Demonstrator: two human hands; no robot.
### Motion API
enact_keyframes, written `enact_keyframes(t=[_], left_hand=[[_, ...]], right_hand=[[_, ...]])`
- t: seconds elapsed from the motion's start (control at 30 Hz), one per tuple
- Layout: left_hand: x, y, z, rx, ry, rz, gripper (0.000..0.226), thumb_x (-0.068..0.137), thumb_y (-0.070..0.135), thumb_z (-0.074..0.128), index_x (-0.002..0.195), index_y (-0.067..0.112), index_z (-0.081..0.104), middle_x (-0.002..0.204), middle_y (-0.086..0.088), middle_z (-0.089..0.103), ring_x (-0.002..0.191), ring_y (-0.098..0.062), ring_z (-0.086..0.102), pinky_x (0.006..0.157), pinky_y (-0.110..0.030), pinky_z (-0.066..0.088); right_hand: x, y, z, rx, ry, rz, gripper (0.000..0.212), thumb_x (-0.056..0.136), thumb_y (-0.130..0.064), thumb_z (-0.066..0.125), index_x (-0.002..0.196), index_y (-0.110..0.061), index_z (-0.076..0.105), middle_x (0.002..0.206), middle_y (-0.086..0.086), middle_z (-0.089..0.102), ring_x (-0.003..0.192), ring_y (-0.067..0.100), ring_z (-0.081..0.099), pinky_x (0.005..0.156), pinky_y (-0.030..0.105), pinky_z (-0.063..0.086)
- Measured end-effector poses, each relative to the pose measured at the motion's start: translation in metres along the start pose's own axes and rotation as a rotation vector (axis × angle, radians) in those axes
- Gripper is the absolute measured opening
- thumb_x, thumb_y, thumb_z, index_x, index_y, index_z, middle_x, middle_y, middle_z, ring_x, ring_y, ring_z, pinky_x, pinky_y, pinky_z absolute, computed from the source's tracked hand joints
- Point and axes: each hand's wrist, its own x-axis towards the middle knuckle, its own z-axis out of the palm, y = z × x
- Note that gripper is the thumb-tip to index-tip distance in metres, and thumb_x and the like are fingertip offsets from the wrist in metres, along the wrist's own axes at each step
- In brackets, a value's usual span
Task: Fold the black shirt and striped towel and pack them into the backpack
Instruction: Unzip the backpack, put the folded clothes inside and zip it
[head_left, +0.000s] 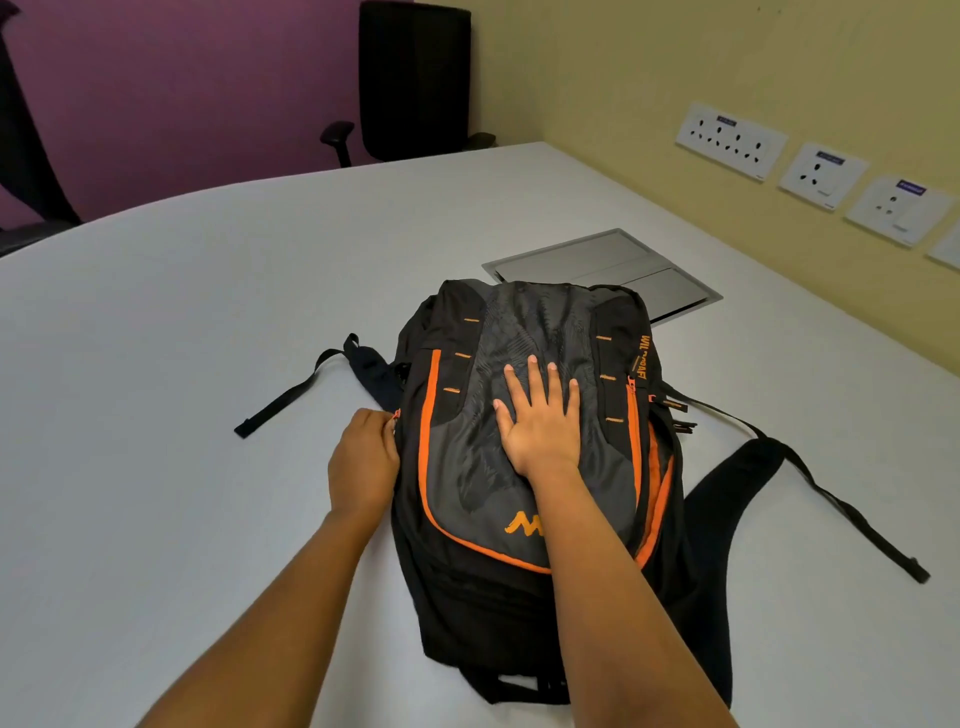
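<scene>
A black and grey backpack (467, 467) with orange trim lies front side up in the middle of the white table (156, 364). My right hand (540, 421) presses flat on its grey front panel, fingers straight and spread. At the bag's left side, my left hand (363, 457) has its fingers curled and pinches the zipper pull. The black shirt and the striped towel are not visible.
The shoulder straps trail out on the table to the left (291, 395) and right (779, 467) of the bag. A metal cable hatch (613, 260) is set in the tabletop behind it. Wall sockets (732, 137) line the right wall. A black office chair (410, 78) stands beyond the far edge.
</scene>
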Motion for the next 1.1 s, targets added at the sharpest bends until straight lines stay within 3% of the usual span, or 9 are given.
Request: enact_keyframes(t=[0.07, 0.27, 0.57, 0.63, 0.73, 0.83, 0.9, 0.97, 1.1], left_hand=[[-0.020, -0.001, -0.007, -0.008, 0.010, -0.018, 0.028, 0.099, 0.020, 0.041, 0.104, 0.005, 0.064, 0.105, -0.010, 0.062, 0.088, -0.023, 0.059, 0.072, -0.026, 0.043], [-0.074, -0.004, -0.017, 0.019, 0.017, -0.043, 0.026, 0.098, 0.018, 0.046, 0.111, 0.006, 0.065, 0.106, -0.009, 0.064, 0.090, -0.024, 0.062, 0.074, -0.029, 0.048], [-0.080, 0.001, -0.028, 0.043, -0.031, -0.083, 0.031, 0.099, 0.020, 0.043, 0.120, 0.008, 0.062, 0.116, -0.011, 0.063, 0.103, -0.025, 0.060, 0.088, -0.032, 0.049], [-0.081, 0.002, -0.031, 0.059, -0.047, -0.075, 0.031, 0.099, 0.018, 0.042, 0.121, 0.007, 0.061, 0.116, -0.011, 0.063, 0.103, -0.025, 0.060, 0.088, -0.031, 0.048], [-0.082, 0.003, -0.033, 0.074, -0.068, -0.079, 0.029, 0.100, 0.016, 0.041, 0.118, 0.006, 0.061, 0.113, -0.012, 0.064, 0.100, -0.024, 0.060, 0.082, -0.029, 0.048], [-0.087, 0.007, -0.032, 0.093, -0.083, -0.086, 0.026, 0.100, 0.014, 0.040, 0.114, 0.006, 0.060, 0.109, -0.011, 0.063, 0.094, -0.023, 0.060, 0.076, -0.025, 0.045], [-0.097, 0.008, -0.031, 0.089, -0.084, -0.095, 0.025, 0.100, 0.014, 0.039, 0.112, 0.007, 0.060, 0.108, -0.010, 0.063, 0.092, -0.022, 0.059, 0.075, -0.027, 0.045], [-0.112, 0.009, -0.029, 0.055, -0.073, -0.104, 0.025, 0.100, 0.015, 0.038, 0.110, 0.008, 0.060, 0.107, -0.009, 0.063, 0.092, -0.023, 0.059, 0.077, -0.031, 0.048], [-0.144, 0.023, -0.028, -0.048, -0.046, -0.131, 0.025, 0.100, 0.019, 0.039, 0.107, 0.010, 0.061, 0.102, -0.005, 0.063, 0.091, -0.021, 0.059, 0.074, -0.031, 0.046]], right_hand=[[-0.004, -0.003, -0.003, -0.012, -0.043, 0.016, 0.056, 0.099, -0.050, 0.010, 0.150, -0.032, -0.006, 0.159, 0.000, -0.011, 0.146, 0.024, -0.012, 0.117, 0.047, -0.010], [-0.015, -0.013, -0.010, -0.034, -0.129, 0.042, 0.055, 0.100, -0.047, 0.009, 0.147, -0.032, -0.015, 0.157, -0.001, -0.021, 0.144, 0.026, -0.019, 0.116, 0.050, -0.011], [-0.070, -0.029, -0.012, 0.042, -0.180, -0.005, 0.056, 0.098, -0.052, 0.007, 0.149, -0.033, -0.010, 0.157, 0.006, -0.022, 0.142, 0.034, -0.023, 0.111, 0.057, -0.014], [-0.092, -0.032, -0.009, 0.067, -0.146, -0.062, 0.063, 0.092, -0.058, -0.003, 0.149, -0.033, -0.002, 0.159, 0.008, -0.008, 0.144, 0.036, -0.013, 0.110, 0.058, -0.014], [-0.124, -0.026, 0.008, 0.015, -0.115, -0.133, 0.062, 0.095, -0.057, 0.001, 0.145, -0.033, 0.029, 0.154, 0.007, 0.029, 0.141, 0.039, 0.014, 0.109, 0.062, 0.006], [-0.134, -0.023, 0.013, -0.006, -0.176, -0.118, 0.059, 0.095, -0.056, 0.007, 0.138, -0.037, 0.044, 0.151, 0.006, 0.035, 0.139, 0.038, 0.018, 0.107, 0.065, 0.017], [-0.132, -0.027, 0.008, -0.054, -0.203, -0.126, 0.067, 0.086, -0.059, 0.001, 0.142, -0.041, 0.034, 0.157, 0.006, 0.019, 0.144, 0.038, 0.000, 0.108, 0.066, 0.010], [-0.130, -0.029, 0.009, -0.083, -0.224, -0.171, 0.066, 0.086, -0.060, -0.006, 0.148, -0.041, 0.006, 0.159, 0.003, -0.014, 0.141, 0.036, -0.024, 0.109, 0.063, -0.008], [-0.130, -0.031, 0.001, -0.075, -0.301, -0.149, 0.054, 0.099, -0.053, 0.016, 0.149, -0.040, -0.001, 0.156, 0.000, -0.026, 0.140, 0.034, -0.028, 0.110, 0.061, -0.012]])
